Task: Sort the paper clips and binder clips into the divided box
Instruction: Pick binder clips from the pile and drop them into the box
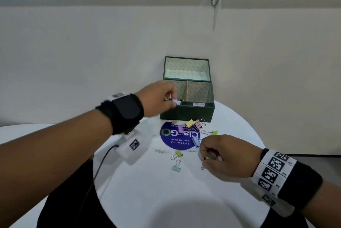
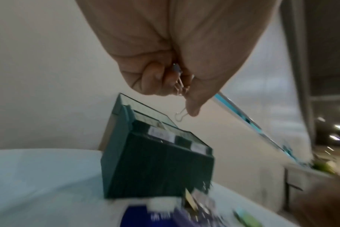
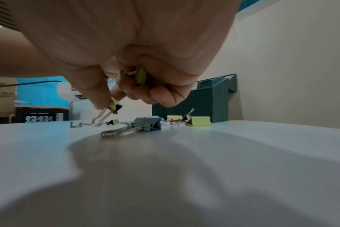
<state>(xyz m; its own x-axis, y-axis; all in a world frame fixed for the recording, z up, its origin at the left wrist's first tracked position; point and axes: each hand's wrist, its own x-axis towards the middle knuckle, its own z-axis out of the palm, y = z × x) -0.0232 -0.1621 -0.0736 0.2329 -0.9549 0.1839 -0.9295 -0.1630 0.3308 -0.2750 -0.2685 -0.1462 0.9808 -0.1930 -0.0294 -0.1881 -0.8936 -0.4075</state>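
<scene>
A dark green divided box (image 1: pixel 186 111) stands open at the table's far edge, its lid (image 1: pixel 186 69) upright and a cardboard divider (image 1: pixel 186 92) inside. My left hand (image 1: pixel 162 96) hovers over the box's left front corner, gripping binder clips (image 2: pixel 180 86) whose wire handles stick out below the fingers. My right hand (image 1: pixel 217 155) is low over the table and pinches a green binder clip (image 3: pixel 115 106) by thumb and finger, with a second green clip (image 3: pixel 140 75) tucked in the palm. Several pastel binder clips (image 1: pixel 191 126) lie in front of the box, and paper clips (image 1: pixel 162 151) lie to the left.
A round purple sticker (image 1: pixel 177 136) sits on the white round table (image 1: pixel 166 190). Loose green (image 1: pixel 178 154) and pale blue (image 1: pixel 176 167) binder clips lie near the middle. A blue clip (image 3: pixel 145 124) lies just ahead of my right hand. A wall stands close behind the box.
</scene>
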